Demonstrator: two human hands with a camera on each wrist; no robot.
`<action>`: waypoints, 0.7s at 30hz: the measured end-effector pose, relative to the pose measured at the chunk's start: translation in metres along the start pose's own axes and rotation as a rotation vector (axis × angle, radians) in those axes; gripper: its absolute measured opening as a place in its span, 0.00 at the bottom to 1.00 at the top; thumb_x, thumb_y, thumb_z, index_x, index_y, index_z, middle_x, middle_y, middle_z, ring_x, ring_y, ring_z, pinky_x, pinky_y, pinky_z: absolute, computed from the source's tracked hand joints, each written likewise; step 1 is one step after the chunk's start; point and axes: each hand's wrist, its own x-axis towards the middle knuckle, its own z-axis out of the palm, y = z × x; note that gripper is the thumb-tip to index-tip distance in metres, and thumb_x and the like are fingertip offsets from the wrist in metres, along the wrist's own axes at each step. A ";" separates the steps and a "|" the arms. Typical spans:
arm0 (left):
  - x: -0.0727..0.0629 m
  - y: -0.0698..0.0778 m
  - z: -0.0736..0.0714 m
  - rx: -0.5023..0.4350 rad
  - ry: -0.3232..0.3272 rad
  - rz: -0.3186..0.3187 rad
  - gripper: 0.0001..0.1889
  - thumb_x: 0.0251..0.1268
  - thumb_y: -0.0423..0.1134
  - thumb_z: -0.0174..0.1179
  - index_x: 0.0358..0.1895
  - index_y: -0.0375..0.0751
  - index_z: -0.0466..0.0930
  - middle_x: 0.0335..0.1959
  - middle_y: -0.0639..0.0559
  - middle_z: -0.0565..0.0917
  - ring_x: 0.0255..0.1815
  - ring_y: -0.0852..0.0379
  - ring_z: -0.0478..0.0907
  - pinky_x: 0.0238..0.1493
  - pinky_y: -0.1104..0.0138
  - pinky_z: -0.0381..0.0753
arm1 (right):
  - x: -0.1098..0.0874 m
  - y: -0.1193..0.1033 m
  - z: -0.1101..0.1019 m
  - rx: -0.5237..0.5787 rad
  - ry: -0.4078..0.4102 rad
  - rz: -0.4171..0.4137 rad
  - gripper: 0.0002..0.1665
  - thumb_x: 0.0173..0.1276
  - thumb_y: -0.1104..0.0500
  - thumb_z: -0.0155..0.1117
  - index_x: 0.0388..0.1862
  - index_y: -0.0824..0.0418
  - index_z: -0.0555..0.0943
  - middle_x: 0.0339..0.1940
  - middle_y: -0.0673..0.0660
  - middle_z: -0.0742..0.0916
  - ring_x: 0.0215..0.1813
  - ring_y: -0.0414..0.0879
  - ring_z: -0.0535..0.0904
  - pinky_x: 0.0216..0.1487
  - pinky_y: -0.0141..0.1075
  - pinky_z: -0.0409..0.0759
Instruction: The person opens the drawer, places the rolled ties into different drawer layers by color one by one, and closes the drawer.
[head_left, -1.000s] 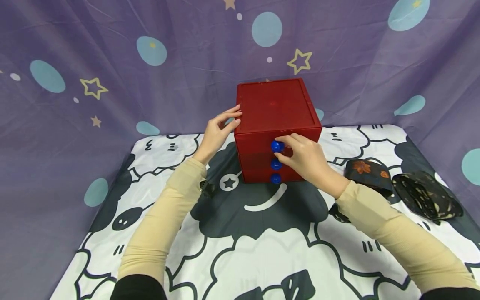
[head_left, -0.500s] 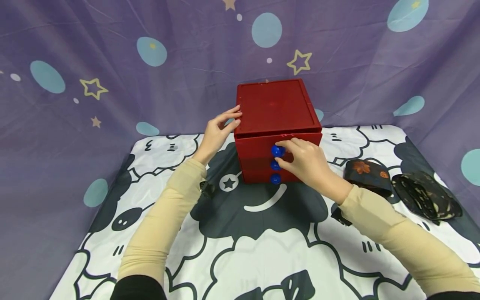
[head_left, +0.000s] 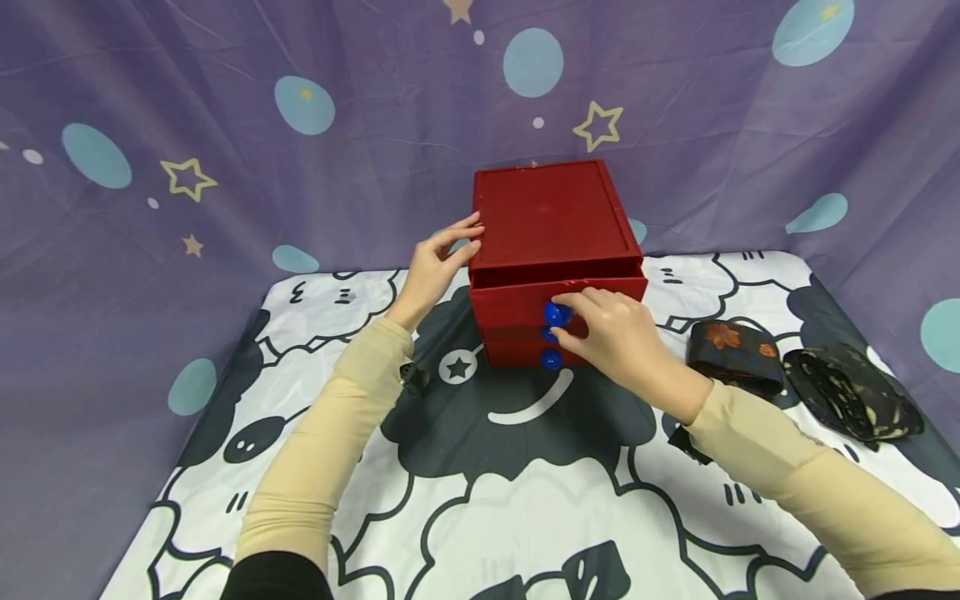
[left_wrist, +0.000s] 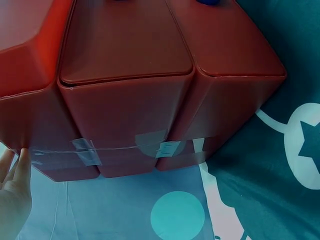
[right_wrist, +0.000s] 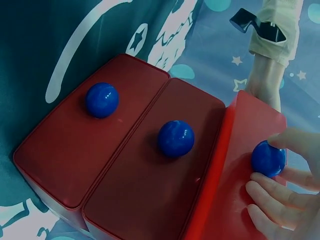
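A red three-drawer box point(head_left: 551, 212) stands at the back of the table, each drawer front bearing a round blue knob. Its top drawer point(head_left: 513, 306) is pulled partway out, leaving a dark gap under the lid. My right hand point(head_left: 618, 337) pinches the top blue knob point(right_wrist: 268, 159) between thumb and fingers. The middle knob point(right_wrist: 176, 138) and bottom knob point(right_wrist: 102, 100) are untouched. My left hand point(head_left: 435, 267) rests its straight fingertips against the box's left side near the top; in the left wrist view those fingers point(left_wrist: 22, 170) touch the side wall.
To the right lie a dark folded item with orange leaf prints point(head_left: 735, 358) and a camouflage-patterned folded item point(head_left: 855, 392). A cloth with cartoon sheep point(head_left: 525, 517) covers the table. Behind the box hangs a purple curtain point(head_left: 405, 125).
The top drawer has gone from closed to partly out, drawn toward me by my right hand on its knob. My left hand has stayed at the box's side.
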 end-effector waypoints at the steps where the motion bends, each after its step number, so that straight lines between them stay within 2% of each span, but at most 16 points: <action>1: 0.000 0.000 0.000 -0.001 0.000 -0.002 0.16 0.59 0.28 0.53 0.50 0.22 0.72 0.60 0.39 0.68 0.63 0.54 0.62 0.57 0.64 0.69 | -0.001 -0.001 -0.001 -0.005 0.001 -0.003 0.23 0.44 0.56 0.73 0.41 0.61 0.80 0.29 0.57 0.83 0.26 0.48 0.77 0.26 0.38 0.78; 4: 0.000 -0.001 0.000 -0.004 0.002 -0.006 0.16 0.59 0.28 0.53 0.50 0.22 0.73 0.60 0.39 0.68 0.63 0.55 0.63 0.55 0.66 0.70 | -0.003 -0.004 -0.002 -0.017 0.003 -0.010 0.23 0.44 0.55 0.73 0.41 0.61 0.80 0.28 0.57 0.83 0.26 0.48 0.77 0.27 0.38 0.78; 11: -0.001 0.000 0.001 -0.012 -0.001 -0.001 0.16 0.59 0.28 0.53 0.50 0.22 0.72 0.60 0.38 0.67 0.63 0.53 0.62 0.58 0.63 0.67 | -0.007 -0.009 -0.005 -0.036 0.030 -0.036 0.23 0.42 0.55 0.74 0.39 0.61 0.81 0.28 0.57 0.83 0.25 0.49 0.77 0.27 0.38 0.79; 16: -0.001 0.000 0.000 -0.004 -0.005 -0.003 0.16 0.60 0.28 0.53 0.50 0.22 0.72 0.60 0.39 0.67 0.63 0.54 0.62 0.55 0.65 0.70 | -0.010 -0.013 -0.007 -0.030 0.026 -0.036 0.25 0.41 0.54 0.75 0.39 0.62 0.81 0.29 0.57 0.84 0.26 0.49 0.78 0.29 0.38 0.80; 21: 0.000 -0.001 0.000 -0.006 0.002 0.007 0.16 0.59 0.27 0.53 0.49 0.21 0.72 0.60 0.38 0.68 0.63 0.53 0.62 0.59 0.65 0.66 | -0.013 -0.017 -0.009 -0.042 0.024 -0.037 0.25 0.41 0.53 0.75 0.39 0.62 0.81 0.29 0.57 0.84 0.28 0.50 0.79 0.30 0.39 0.80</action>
